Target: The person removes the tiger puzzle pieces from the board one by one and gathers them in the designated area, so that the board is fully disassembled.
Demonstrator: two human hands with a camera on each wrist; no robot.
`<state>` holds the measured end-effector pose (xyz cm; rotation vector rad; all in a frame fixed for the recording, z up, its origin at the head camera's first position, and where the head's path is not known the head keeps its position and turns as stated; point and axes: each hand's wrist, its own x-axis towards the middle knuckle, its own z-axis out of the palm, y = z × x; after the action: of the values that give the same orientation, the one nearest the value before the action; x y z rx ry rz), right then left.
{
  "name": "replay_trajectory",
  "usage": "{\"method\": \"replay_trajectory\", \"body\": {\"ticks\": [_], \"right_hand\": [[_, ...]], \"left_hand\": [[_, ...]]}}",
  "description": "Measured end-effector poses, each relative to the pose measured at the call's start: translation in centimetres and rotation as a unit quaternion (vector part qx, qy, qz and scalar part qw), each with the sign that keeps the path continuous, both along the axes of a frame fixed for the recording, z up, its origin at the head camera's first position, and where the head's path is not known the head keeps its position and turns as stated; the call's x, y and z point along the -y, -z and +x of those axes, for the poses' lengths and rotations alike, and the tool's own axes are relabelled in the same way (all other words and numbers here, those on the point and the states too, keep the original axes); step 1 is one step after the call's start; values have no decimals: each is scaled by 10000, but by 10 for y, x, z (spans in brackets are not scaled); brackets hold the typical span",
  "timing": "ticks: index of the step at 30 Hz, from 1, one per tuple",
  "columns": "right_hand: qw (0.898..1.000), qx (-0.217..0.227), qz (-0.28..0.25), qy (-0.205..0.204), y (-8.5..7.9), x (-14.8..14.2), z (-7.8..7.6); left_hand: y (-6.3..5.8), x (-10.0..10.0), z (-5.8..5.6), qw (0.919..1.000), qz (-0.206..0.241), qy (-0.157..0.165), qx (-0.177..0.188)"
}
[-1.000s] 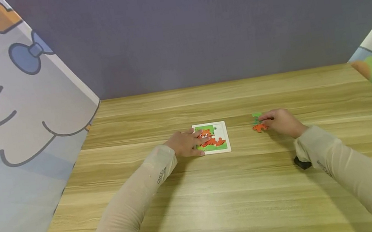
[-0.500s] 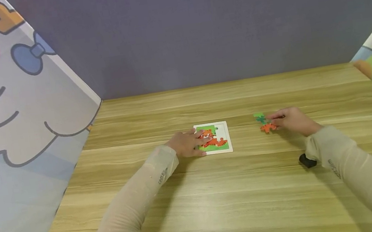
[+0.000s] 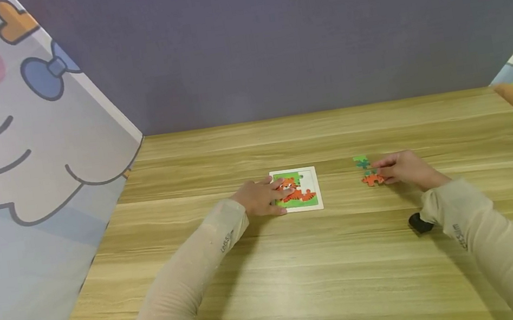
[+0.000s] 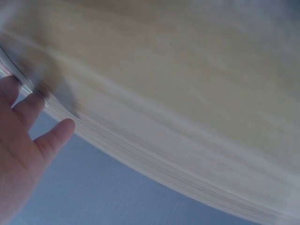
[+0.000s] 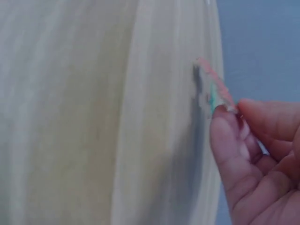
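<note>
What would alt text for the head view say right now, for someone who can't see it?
A person's right-hand grip pinches a mostly orange jigsaw piece, with a green-and-teal jigsaw piece just beyond it, over a wood-grain table. The left-hand grip lies spread on a square, white-framed orange-tiger puzzle whose upper right is bare white.

the left sleeve and right sleeve were pale beige, long and creased, the left cuff and right cuff looser. small dark lettering, partly unreadable, marked each sleeve. a black, blocky piece showed beside the right cuff. the left hand and right hand were bare.
</note>
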<state>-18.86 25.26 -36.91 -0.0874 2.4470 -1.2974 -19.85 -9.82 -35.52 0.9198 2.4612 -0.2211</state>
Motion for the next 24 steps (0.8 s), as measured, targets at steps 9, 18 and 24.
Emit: {"method": "replay_trajectory", "body": {"ticks": [9, 18, 24], "right_hand": [[9992, -121, 361, -88, 0, 3, 0], [9946, -435, 900, -293, 2, 5, -1], [9930, -519, 1012, -326, -2, 7, -2]], "left_hand": [[1, 0, -1, 9999, -78, 32, -80], [3, 0, 0, 9999, -38, 23, -102], [3, 0, -1, 10000, -36, -11, -84]]}}
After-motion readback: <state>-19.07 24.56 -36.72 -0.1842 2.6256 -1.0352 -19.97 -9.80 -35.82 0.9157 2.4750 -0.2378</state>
